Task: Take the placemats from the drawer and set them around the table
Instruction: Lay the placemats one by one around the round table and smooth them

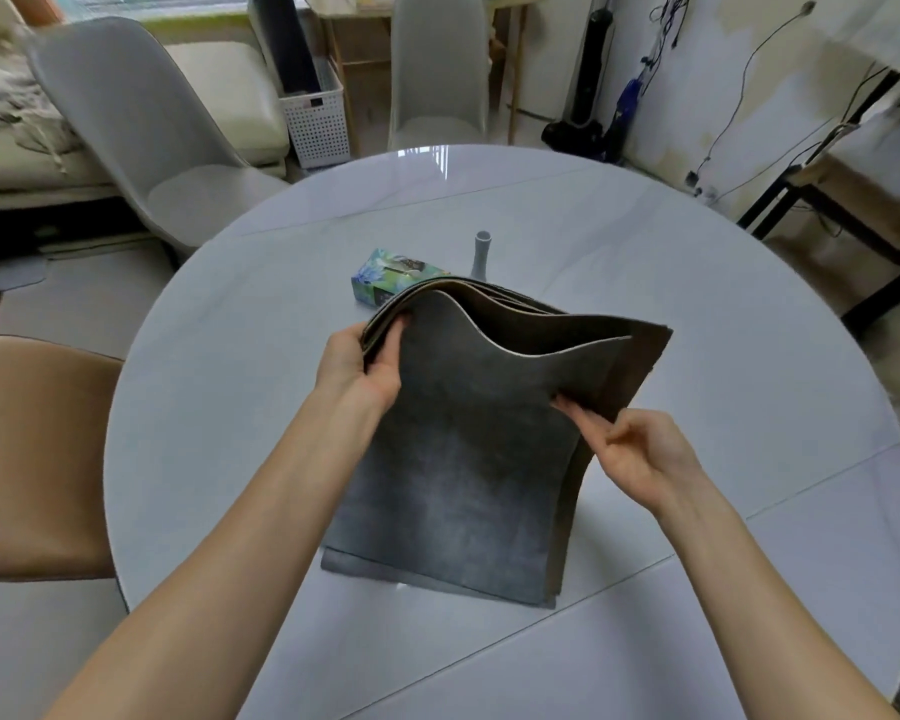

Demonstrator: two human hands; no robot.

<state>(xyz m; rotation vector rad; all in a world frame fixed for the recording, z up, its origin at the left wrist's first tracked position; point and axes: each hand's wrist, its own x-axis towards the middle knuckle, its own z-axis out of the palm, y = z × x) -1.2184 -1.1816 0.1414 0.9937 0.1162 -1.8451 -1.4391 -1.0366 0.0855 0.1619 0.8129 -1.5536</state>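
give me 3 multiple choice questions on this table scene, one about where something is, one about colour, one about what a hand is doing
1. Where is the tissue box?
A. on the tan chair
B. on the table beyond the placemats
C. on the floor

2. What colour is the top face of the nearest placemat?
A. red
B. white
C. dark grey

3. What is the left hand doing?
A. gripping the far left edge of the placemats
B. resting flat on the table
C. holding the vase

Answers:
1. B: the box sits on the tabletop just past the stack's raised far edge, beside the vase.
2. C: the mat facing the camera is dark grey.
3. A: its fingers curl round the stacked edges, while the right hand pinches one mat's right edge.
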